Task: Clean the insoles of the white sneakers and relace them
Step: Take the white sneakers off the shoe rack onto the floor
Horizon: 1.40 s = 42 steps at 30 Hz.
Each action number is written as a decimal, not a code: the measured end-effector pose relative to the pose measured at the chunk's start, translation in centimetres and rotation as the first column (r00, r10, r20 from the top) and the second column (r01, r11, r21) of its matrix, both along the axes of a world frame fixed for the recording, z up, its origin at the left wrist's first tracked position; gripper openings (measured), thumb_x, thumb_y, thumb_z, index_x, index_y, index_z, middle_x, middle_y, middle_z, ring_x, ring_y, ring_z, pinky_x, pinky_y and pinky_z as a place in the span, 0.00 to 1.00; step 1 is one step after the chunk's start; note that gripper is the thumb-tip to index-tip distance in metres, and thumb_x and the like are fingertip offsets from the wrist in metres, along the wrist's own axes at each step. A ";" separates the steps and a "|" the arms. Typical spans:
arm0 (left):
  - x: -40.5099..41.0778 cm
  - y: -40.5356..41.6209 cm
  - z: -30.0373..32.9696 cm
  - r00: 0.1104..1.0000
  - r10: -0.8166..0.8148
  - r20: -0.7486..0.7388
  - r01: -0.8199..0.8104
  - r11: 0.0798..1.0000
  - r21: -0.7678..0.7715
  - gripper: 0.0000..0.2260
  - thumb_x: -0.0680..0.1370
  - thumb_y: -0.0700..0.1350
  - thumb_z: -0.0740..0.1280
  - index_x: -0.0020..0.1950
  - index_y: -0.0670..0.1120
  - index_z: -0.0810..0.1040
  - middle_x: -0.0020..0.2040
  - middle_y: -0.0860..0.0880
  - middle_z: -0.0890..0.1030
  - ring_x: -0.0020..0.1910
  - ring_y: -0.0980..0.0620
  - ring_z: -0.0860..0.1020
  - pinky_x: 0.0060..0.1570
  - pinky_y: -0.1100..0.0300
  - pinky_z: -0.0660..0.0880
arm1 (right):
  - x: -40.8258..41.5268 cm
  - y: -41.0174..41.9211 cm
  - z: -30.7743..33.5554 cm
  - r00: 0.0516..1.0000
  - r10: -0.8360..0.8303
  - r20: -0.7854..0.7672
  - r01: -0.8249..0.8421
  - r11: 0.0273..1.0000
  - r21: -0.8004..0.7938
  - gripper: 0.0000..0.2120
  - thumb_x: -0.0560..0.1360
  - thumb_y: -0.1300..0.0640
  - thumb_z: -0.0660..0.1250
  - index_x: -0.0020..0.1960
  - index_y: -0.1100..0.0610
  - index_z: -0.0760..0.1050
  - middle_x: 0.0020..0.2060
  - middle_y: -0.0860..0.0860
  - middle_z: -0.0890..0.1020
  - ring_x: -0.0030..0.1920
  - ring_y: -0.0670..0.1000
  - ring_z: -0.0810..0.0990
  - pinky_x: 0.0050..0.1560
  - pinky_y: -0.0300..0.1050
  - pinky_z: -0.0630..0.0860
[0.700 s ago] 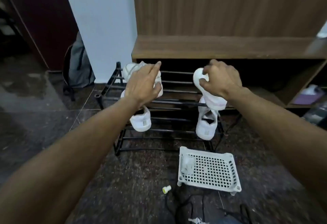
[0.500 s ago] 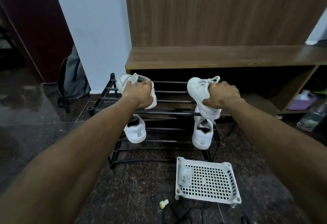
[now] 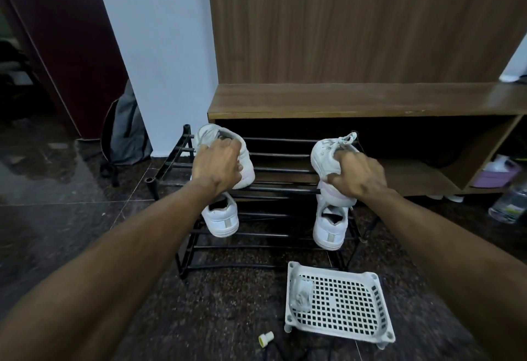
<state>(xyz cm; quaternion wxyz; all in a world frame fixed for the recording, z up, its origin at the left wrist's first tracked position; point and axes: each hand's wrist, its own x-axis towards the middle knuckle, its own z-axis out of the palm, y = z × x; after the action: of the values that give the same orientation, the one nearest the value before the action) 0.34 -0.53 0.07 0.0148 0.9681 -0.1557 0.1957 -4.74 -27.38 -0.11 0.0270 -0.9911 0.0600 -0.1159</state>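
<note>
1. The black shoe rack (image 3: 273, 189) stands on the floor
2. On its top bars, my left hand (image 3: 216, 165) grips one white sneaker (image 3: 228, 139)
3. My right hand (image 3: 358, 175) curls round the other sneaker (image 3: 325, 158) there

Dim indoor light, soft blur, wide-angle bending

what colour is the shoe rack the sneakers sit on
Black, metal bars; the shoe rack shows best in the head view.

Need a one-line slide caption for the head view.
Left hand and right hand each grip a white sneaker on the black metal shoe rack's top tier.
</note>
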 end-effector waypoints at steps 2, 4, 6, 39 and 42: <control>-1.9 1.0 1.0 0.997 -0.072 0.025 0.073 0.996 -0.055 0.10 0.77 0.46 0.66 0.44 0.47 0.65 0.45 0.49 0.73 0.49 0.45 0.74 0.45 0.54 0.61 | -1.7 1.3 1.4 0.999 0.019 0.041 -0.020 0.999 0.032 0.26 0.73 0.41 0.68 0.64 0.56 0.74 0.56 0.55 0.81 0.52 0.60 0.80 0.42 0.45 0.69; -4.2 2.1 2.0 0.989 -0.142 0.038 0.145 0.985 -0.088 0.13 0.76 0.46 0.68 0.41 0.48 0.64 0.39 0.53 0.69 0.41 0.47 0.70 0.44 0.54 0.61 | -3.6 2.6 3.2 0.994 0.051 0.093 -0.056 0.998 0.043 0.27 0.73 0.41 0.69 0.66 0.56 0.73 0.55 0.56 0.81 0.51 0.60 0.80 0.41 0.45 0.67; -6.5 3.2 3.1 0.975 -0.221 0.037 0.222 0.974 -0.052 0.12 0.75 0.47 0.69 0.41 0.48 0.64 0.37 0.54 0.68 0.38 0.48 0.68 0.43 0.54 0.61 | -5.1 3.8 5.1 0.986 0.112 0.124 -0.113 0.994 0.003 0.25 0.73 0.41 0.68 0.63 0.56 0.75 0.51 0.56 0.82 0.48 0.60 0.79 0.41 0.45 0.65; -15.8 10.4 -26.0 0.809 0.004 -0.588 0.166 0.958 0.236 0.16 0.77 0.48 0.63 0.64 0.49 0.72 0.66 0.49 0.75 0.64 0.47 0.73 0.63 0.54 0.63 | -10.9 19.0 -22.6 0.769 0.220 -0.600 -0.059 0.959 0.277 0.19 0.76 0.45 0.65 0.63 0.54 0.71 0.65 0.55 0.75 0.62 0.61 0.75 0.54 0.51 0.72; -15.4 10.3 -28.5 0.801 0.001 -0.599 0.189 0.949 0.254 0.17 0.78 0.49 0.62 0.66 0.49 0.70 0.66 0.50 0.73 0.67 0.48 0.70 0.64 0.53 0.62 | -10.6 20.3 -25.5 0.794 0.192 -0.577 -0.053 0.967 0.248 0.15 0.78 0.48 0.64 0.60 0.56 0.72 0.59 0.57 0.78 0.58 0.61 0.78 0.49 0.50 0.73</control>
<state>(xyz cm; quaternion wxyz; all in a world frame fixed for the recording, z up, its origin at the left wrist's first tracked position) -15.03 9.73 -28.41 -0.0751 0.9621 -0.2196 -0.1428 -15.31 -7.11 -25.65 0.1233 -0.9696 0.0132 0.2111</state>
